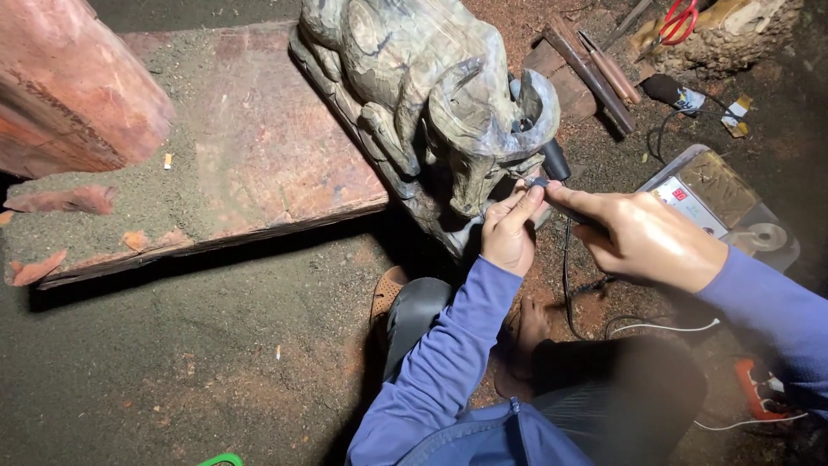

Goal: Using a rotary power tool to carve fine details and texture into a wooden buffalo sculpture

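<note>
Right hand (642,237) grips a half-hidden tool (556,207) against the carving (431,86).

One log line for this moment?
left hand: braces wooden carving | right hand: grips rotary tool handpiece | tip at carving | control box beside

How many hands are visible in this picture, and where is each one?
2. The left hand rests against the lower face of the wooden animal carving. The right hand holds a slim black carving tool to the same spot. No other hands show.
</note>
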